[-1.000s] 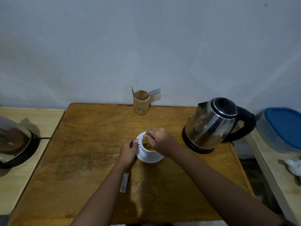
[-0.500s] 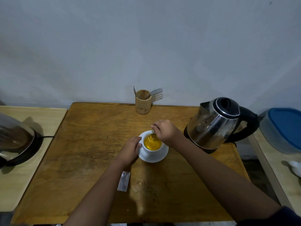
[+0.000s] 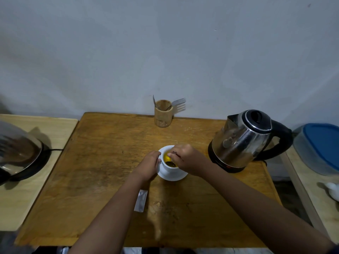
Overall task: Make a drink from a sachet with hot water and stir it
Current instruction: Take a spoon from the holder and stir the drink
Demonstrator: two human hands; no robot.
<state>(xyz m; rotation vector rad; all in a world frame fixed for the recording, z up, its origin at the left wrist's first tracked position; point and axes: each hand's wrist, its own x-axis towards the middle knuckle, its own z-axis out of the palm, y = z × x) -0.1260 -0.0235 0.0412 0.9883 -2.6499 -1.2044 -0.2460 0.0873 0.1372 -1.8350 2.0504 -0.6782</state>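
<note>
A white cup (image 3: 167, 169) holding a yellow-orange drink stands on a white saucer (image 3: 173, 177) in the middle of the wooden table (image 3: 110, 162). My left hand (image 3: 149, 166) grips the cup's left side at the handle. My right hand (image 3: 188, 159) hovers over the cup's right rim, fingers pinched on a small spoon (image 3: 172, 163) that dips into the drink. An emptied silver sachet (image 3: 140, 200) lies flat on the table beside my left forearm. The steel electric kettle (image 3: 242, 140) with black lid and handle sits on its base to the right.
A wooden holder (image 3: 162, 113) with a fork and another utensil stands at the table's far edge by the wall. A steel appliance (image 3: 17, 153) with a cord rests on the left side table. A blue-lidded container (image 3: 320, 145) and a white object (image 3: 333, 189) sit at right.
My right hand has swung from the cup's far rim back over its right side, circling the spoon in the drink. My left hand stays on the cup.
</note>
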